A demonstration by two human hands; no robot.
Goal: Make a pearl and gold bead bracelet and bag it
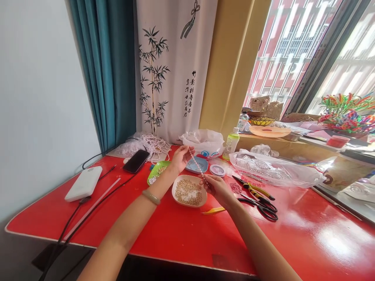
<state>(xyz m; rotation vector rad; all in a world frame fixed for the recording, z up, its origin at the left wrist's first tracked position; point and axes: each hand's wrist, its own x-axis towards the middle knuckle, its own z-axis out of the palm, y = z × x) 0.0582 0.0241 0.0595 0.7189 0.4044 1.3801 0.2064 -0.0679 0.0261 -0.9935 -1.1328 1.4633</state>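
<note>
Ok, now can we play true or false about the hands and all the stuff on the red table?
1. The left hand and right hand both hold the bead string. True.
2. The bangle is on the right arm. False: the bangle is on the left arm.
3. The white dish has gold beads in it. True.
4. The phone is inside the green dish. False: the phone lies left of the green dish.
5. The scissors lie on the red table. True.
</note>
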